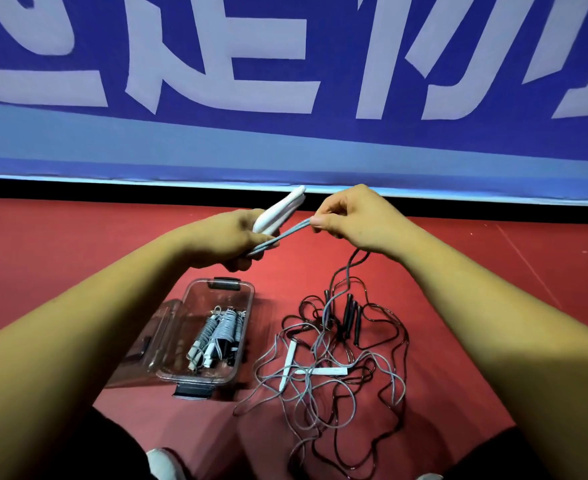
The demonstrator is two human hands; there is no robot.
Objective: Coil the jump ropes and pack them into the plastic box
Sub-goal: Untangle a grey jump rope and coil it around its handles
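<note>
My left hand (232, 237) grips two white jump-rope handles (278, 211) held together, pointing up and to the right. From them a grey cord (282, 235) runs in doubled strands to my right hand (351, 216), which pinches it between thumb and fingers. The cord then drops from my right hand to the floor. Below, a clear plastic box (240, 341) stands open on the red floor with several coiled grey ropes (218, 336) inside. To its right lies a tangled pile of loose ropes (334, 362), grey cords with white handles and dark cords with black handles (349, 315).
The box's clear lid (147, 344) lies open to the left of the box. A blue banner (285, 81) with large white characters stands along the far edge of the red floor. My knees and white shoe tips (162, 465) show at the bottom.
</note>
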